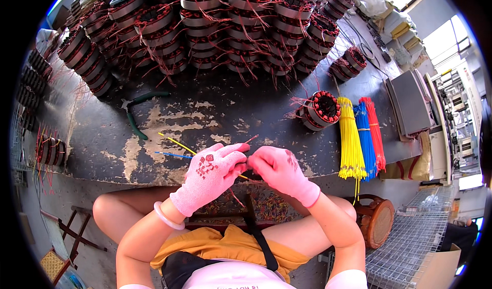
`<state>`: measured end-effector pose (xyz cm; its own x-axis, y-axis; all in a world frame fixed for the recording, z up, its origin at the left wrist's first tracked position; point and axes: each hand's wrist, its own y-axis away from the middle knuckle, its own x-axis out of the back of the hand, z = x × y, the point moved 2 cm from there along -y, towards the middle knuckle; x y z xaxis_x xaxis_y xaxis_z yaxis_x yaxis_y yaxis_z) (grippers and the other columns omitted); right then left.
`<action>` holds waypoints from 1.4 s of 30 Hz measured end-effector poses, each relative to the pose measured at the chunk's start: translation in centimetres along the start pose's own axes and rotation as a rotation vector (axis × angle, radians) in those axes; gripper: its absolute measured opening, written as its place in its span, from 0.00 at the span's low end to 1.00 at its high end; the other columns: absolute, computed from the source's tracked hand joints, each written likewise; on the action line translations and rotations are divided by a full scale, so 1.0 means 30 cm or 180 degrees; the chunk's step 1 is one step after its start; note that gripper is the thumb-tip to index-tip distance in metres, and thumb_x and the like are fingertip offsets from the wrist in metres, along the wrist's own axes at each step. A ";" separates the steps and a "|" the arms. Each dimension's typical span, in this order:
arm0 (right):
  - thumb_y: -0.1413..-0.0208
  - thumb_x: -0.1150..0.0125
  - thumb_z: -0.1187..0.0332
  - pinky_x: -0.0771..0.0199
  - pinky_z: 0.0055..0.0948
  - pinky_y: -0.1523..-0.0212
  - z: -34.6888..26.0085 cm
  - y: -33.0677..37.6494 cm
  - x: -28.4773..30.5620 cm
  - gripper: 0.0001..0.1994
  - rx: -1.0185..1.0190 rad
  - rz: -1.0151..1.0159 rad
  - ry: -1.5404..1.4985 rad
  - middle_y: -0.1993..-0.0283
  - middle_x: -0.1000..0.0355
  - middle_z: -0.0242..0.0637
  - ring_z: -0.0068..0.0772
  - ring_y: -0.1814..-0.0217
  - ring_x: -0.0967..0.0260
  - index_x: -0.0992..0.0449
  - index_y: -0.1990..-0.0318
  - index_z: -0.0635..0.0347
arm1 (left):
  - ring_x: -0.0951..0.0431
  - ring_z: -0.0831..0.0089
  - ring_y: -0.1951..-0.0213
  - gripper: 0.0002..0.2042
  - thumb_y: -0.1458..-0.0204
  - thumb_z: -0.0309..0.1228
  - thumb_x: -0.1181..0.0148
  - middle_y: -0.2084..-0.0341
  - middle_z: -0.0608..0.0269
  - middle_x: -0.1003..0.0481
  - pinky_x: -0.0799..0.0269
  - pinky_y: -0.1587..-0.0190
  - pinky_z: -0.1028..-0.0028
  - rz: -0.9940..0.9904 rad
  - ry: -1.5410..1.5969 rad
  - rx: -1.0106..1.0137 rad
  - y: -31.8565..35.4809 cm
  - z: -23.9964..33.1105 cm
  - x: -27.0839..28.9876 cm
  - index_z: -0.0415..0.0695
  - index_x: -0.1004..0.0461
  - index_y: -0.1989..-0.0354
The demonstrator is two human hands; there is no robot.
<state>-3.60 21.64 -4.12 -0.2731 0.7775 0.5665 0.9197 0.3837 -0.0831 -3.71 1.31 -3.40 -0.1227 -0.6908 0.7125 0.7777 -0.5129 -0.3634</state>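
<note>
My left hand [212,168], in a pink glove with a dark red print, is closed on several thin wires. A yellow wire [178,143] and a blue wire [177,156] stick out past its left side, over the table's front edge. Short red wire ends [251,139] show above and below the fingers. My right hand [279,168], gloved the same way, is closed in a pinch right beside the left fingertips. What lies between its fingers is hidden. Green-handled pliers [134,117] rest spread apart on the table [215,107], beyond my left hand.
Stacked motor stators [202,20] with red windings and loose leads line the far side. One pair of stators [324,108] stands nearer, beside bundles of yellow wires [350,140], blue wires [364,140] and red wires [374,135] at the right. A wooden drum-shaped stool [376,221] stands below.
</note>
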 end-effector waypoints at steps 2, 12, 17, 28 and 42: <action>0.37 0.39 0.62 0.26 0.32 0.67 0.018 0.004 -0.042 0.11 -0.1463 -0.0124 -0.1858 0.68 0.22 0.36 0.30 0.70 0.26 0.20 0.65 0.60 | 0.21 0.60 0.63 0.07 0.49 0.27 0.35 0.49 0.64 0.19 0.22 0.59 0.62 0.0020 0.0012 -0.0035 -0.004 0.003 -0.001 0.47 0.21 0.62; 0.51 0.30 0.62 0.24 0.34 0.58 -0.080 0.077 0.007 0.26 0.1056 0.0559 0.2302 0.50 0.24 0.30 0.31 0.57 0.24 0.24 0.42 0.52 | 0.20 0.59 0.61 0.06 0.49 0.28 0.34 0.50 0.63 0.18 0.22 0.58 0.62 0.0000 0.0028 0.0092 -0.002 0.000 -0.007 0.46 0.20 0.62; 0.49 0.37 0.68 0.24 0.33 0.58 -0.033 0.075 -0.038 0.22 0.1123 0.0627 0.2395 0.51 0.23 0.30 0.32 0.57 0.24 0.23 0.44 0.53 | 0.20 0.58 0.61 0.07 0.48 0.29 0.34 0.49 0.63 0.19 0.22 0.57 0.61 -0.0022 0.0010 0.0084 -0.006 0.003 -0.004 0.46 0.20 0.61; 0.32 0.46 0.63 0.26 0.29 0.65 -0.069 0.028 0.018 0.12 -0.1754 -0.0723 -0.1123 0.70 0.22 0.36 0.23 0.70 0.27 0.22 0.57 0.63 | 0.21 0.59 0.63 0.06 0.50 0.26 0.35 0.49 0.64 0.19 0.22 0.59 0.62 -0.0114 0.0026 0.0000 -0.004 0.005 0.001 0.47 0.22 0.63; 0.45 0.34 0.56 0.24 0.36 0.64 -0.063 0.037 0.022 0.11 0.1197 0.0081 0.2795 0.69 0.29 0.31 0.34 0.65 0.24 0.26 0.67 0.50 | 0.21 0.59 0.62 0.05 0.48 0.27 0.35 0.50 0.65 0.19 0.22 0.58 0.62 -0.0071 0.0010 0.0038 -0.006 0.002 -0.007 0.46 0.21 0.64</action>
<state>-2.22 21.64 -2.28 0.1953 0.1950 0.9612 0.7299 0.6257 -0.2753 -3.79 1.58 -3.46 -0.1421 -0.6808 0.7185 0.7820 -0.5222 -0.3402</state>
